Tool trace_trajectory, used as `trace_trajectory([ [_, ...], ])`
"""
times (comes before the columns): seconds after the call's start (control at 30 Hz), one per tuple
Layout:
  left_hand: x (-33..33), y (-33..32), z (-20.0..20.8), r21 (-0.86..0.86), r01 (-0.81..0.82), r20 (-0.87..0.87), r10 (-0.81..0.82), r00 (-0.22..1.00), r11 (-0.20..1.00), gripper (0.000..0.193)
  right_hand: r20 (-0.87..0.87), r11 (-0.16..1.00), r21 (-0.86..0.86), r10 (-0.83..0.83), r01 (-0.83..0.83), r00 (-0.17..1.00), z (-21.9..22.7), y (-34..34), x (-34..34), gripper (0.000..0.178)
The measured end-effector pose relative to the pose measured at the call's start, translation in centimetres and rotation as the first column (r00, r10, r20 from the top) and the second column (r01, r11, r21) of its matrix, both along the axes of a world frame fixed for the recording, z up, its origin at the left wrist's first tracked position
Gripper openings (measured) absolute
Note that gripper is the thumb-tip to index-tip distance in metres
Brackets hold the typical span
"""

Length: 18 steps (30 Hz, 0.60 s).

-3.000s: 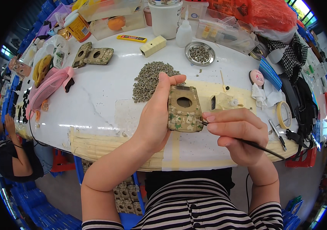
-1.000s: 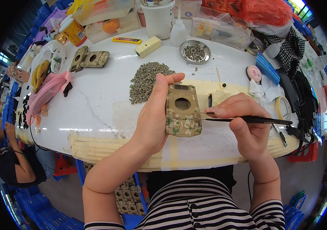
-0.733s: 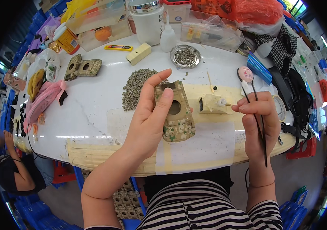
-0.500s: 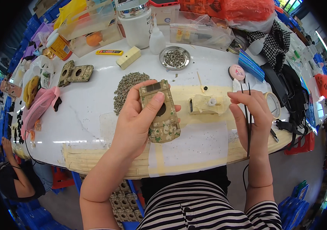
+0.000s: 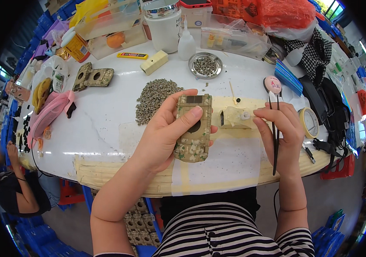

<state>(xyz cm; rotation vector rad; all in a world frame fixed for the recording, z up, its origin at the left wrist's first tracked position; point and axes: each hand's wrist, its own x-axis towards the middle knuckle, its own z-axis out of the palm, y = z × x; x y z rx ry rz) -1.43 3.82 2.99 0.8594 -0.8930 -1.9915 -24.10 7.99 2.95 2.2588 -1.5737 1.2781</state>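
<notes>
My left hand [image 5: 159, 130] grips a camouflage-painted plastic shell [image 5: 195, 147] with a dark round hole, like a toy tank body, thumb across its top face. In my right hand [image 5: 289, 135] are black tweezers [image 5: 275, 150], tips pointing away from me. The thumb and forefinger of that hand are close to a small white nozzle [image 5: 245, 115] on a tape-wrapped block [image 5: 231, 118]. Whether they touch it I cannot tell. Left of the shell lies a heap of small grey-brown parts [image 5: 155, 98], and a round metal dish [image 5: 205, 66] holds more of them.
Two joined camouflage pieces [image 5: 93, 78] lie at the left, near a pink mesh bag [image 5: 54, 113]. A white squeeze bottle [image 5: 186, 45] stands behind the dish. On the right are a tape roll [image 5: 309, 122] and a black bag [image 5: 326, 103]. Another person's arm [image 5: 26, 190] shows at far left.
My view has shifted, so the table appears further right. The camouflage shell is turned more upright. My right fingers have come nearer the white nozzle, with the tweezers still held.
</notes>
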Motion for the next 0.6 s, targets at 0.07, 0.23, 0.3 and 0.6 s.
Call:
trace_trajectory([
  [0.07, 0.0, 0.0, -0.1, -0.003, 0.042, -0.001, -0.042, 0.999, 0.999, 0.042, -0.020, 0.995, -0.095, -0.003, 0.001, 1.000, 0.9, 0.3, 0.1, 0.020],
  [0.23, 0.3, -0.1, -0.2, 0.023, 0.164, 0.002, -0.164, 0.986, 0.986, 0.040, 0.138, 0.963, -0.049, 0.268, -0.264, 0.953, 2.8, 1.6, 1.4, 0.023],
  [0.3, 0.3, 0.1, -0.1, 0.033, 0.176, -0.001, -0.176, 0.984, 0.984, 0.039, 0.287, 0.903, 0.055, 0.394, -0.426, 0.873, 3.1, 1.7, 2.3, 0.023],
  [0.6, 0.2, 0.2, -0.4, 0.043, 0.192, -0.017, -0.191, 0.981, 0.980, 0.039, 0.485, 0.835, 0.149, 0.405, -0.529, 0.775, 1.1, 0.7, 4.1, 0.012],
])
